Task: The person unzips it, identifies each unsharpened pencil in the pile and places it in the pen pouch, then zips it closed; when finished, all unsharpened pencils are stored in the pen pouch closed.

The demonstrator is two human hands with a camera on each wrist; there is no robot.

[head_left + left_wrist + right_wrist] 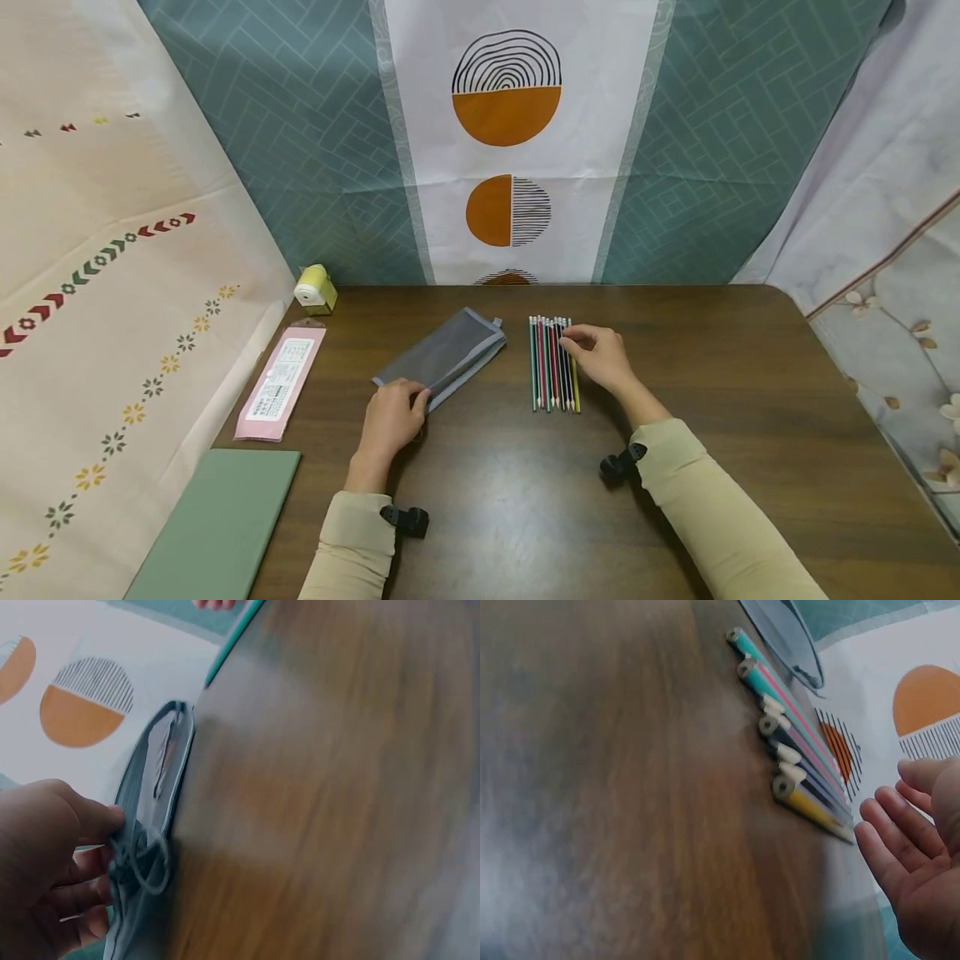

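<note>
Grey mesh pouch (442, 346), in the head view, lies on the tabletop (712, 350) just beyond the left hand (393, 414), which pinches its near edge between thumb and fingers. The right hand (600, 357) reaches forward, fingertips bent over the far end of the pencils (554, 367).

The left wrist view makes plain a cord loop (166, 862) beside the left hand's fingertips.

The right wrist view reveals flat ends mixed with pale tips, and the right hand's fingers loosely spread, holding nothing.
</note>
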